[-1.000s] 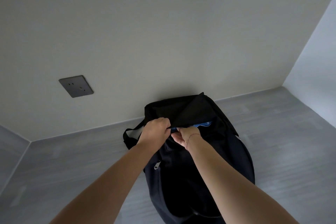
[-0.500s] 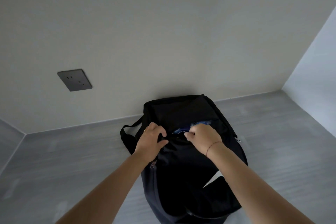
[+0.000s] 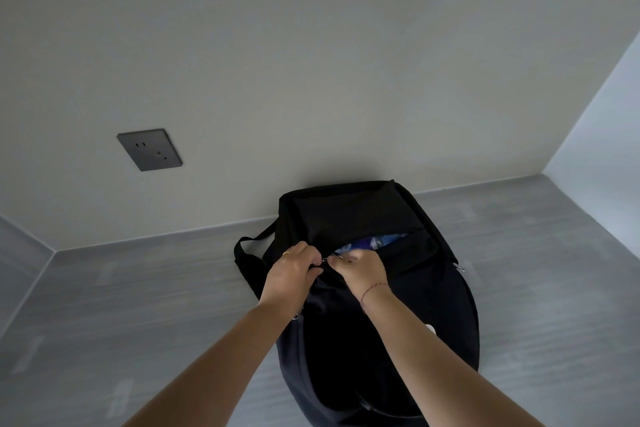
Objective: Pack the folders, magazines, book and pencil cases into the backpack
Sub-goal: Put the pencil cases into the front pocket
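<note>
Black fabric: backpack (image 3: 377, 305), lying on the grey wood-grain surface (image 3: 138, 305), its top end against the pale wall (image 3: 311, 62).
Position of backpack: centre-right of the view, base toward the camera, well apart from the side wall on the right.
Opening: the top compartment is partly open along the zip line; the flap above it is slack and folded back toward the wall.
Contents visible: a strip of blue printed material (image 3: 372, 242) shows inside the gap, just beyond the right hand; which item it belongs to cannot be told.
Left hand (image 3: 294, 270): fingers curled and pinching the dark fabric at the left end of the opening; a ring shows on one finger.
Right hand (image 3: 362, 269): fingers bent and pinched at the same spot, touching the left hand's fingertips; a small metal zip pull (image 3: 325, 261) sits between the two hands, and which hand grips it cannot be told. A thin thread bracelet circles the wrist.
Shoulder strap (image 3: 251, 246): loops out from the left side of the bag, resting on the surface.
Second zip pull (image 3: 295, 316): hangs low on the left flank of the bag, untouched.
Wall fitting: dark power socket (image 3: 149, 149), left of the bag and well apart from it.
</note>
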